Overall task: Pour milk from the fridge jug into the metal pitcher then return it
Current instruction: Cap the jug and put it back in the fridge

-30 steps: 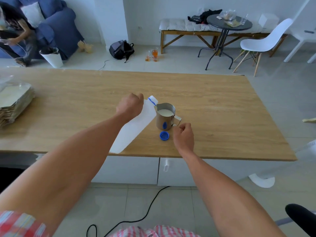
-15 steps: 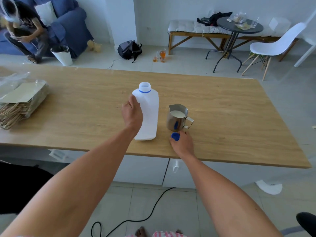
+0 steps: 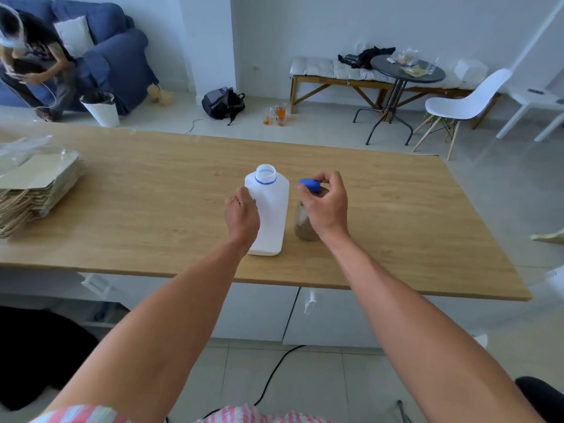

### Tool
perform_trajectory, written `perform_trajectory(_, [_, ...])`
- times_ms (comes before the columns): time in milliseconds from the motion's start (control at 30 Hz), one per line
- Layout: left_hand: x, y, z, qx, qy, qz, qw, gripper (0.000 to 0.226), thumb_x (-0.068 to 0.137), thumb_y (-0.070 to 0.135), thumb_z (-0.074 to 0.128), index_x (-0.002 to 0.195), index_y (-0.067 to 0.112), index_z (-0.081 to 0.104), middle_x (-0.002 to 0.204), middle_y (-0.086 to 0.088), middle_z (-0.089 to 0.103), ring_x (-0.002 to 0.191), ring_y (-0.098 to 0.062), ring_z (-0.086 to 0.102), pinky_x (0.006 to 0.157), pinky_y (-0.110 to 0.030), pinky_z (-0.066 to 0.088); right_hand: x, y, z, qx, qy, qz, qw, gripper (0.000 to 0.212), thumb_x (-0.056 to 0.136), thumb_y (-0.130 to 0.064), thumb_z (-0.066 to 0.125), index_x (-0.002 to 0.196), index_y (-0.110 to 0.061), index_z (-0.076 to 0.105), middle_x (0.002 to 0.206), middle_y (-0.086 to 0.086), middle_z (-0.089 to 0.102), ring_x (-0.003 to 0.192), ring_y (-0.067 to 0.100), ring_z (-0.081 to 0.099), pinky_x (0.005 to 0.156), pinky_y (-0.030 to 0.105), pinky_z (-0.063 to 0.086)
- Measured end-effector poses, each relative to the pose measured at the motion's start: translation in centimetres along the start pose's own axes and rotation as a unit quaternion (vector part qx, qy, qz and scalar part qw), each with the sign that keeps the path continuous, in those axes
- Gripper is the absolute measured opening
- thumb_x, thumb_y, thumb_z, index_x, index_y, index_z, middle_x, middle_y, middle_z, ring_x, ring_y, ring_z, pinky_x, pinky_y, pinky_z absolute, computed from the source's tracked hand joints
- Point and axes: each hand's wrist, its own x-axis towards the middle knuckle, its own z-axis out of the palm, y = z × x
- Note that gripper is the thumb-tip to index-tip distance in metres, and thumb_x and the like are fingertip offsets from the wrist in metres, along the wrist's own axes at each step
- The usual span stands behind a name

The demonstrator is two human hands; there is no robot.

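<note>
1. Since the earlier frame, our right hand (image 3: 325, 206) has lifted the blue cap (image 3: 309, 184), pinched in fingertips, above the metal pitcher (image 3: 303, 227).
2. Our left hand (image 3: 242, 213) grips the uncapped jug (image 3: 270, 209), upright on the table (image 3: 152, 190).

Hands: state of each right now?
Left hand: grips the white milk jug, upright on the table.
Right hand: pinches the blue cap.

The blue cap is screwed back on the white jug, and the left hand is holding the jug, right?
Not quite. In the head view the blue cap is off, pinched in the right hand beside the white jug, whose mouth is open. The left hand does hold the jug.
</note>
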Motion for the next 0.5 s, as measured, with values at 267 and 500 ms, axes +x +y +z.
perform_trajectory(267, [0.3, -0.1, 0.0, -0.005, -0.009, 0.004, 1.0, 0.037, 0.097, 0.021, 0.033, 0.06, 0.015, 0.03, 0.061, -0.006, 0.034, 0.061, -0.02, 0.029, 0.054, -0.036, 0.024, 2.8, -4.8, 3.4, -0.095, -0.176, -0.093, 0.975, 0.033, 0.077, -0.025, 0.087, 0.097, -0.012, 0.065, 0.104, -0.003, 0.071, 0.101, 0.014, 0.064, 0.089, 0.024, 0.05])
perform_trajectory(500, [0.5, -0.1, -0.1, -0.01, -0.015, 0.017, 1.0, 0.034, 0.096, 0.019, 0.032, 0.063, 0.011, 0.032, 0.063, -0.01, 0.033, 0.061, -0.022, 0.027, 0.054, -0.036, 0.023, 5.7, -7.9, 2.5, -0.252, -0.373, -0.106, 0.886, 0.054, 0.085, -0.018, 0.081, 0.135, -0.024, 0.062, 0.124, -0.002, 0.067, 0.109, 0.009, 0.062, 0.092, 0.02, 0.046])
